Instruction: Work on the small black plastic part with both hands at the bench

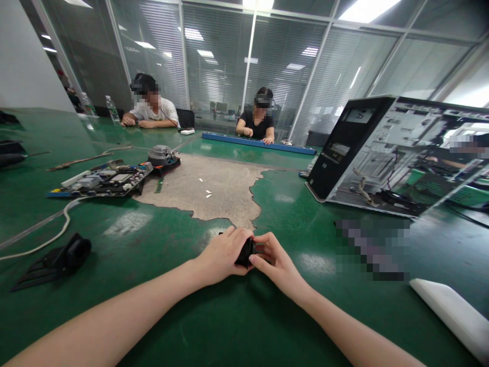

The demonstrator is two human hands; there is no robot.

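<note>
Between my two hands, just above the green table (pixel 183 316), is a small black object (pixel 245 252), mostly hidden by my fingers, so its kind cannot be made out. My left hand (pixel 225 255) wraps over it from the left, its fingers closed around it. From the right, my right hand (pixel 277 262) grips its edge between thumb and bent fingers. A torn bare patch (pixel 214 183) in the green surface lies just beyond my hands.
At the left are a circuit board (pixel 110 178), a round fan cooler (pixel 162 155), a black plastic part (pixel 61 257) and a pale cable (pixel 63 229). An opened computer case (pixel 332 158) stands right; a white block (pixel 451 316) lies nearer. Two people sit across, behind a blue bar (pixel 260 143).
</note>
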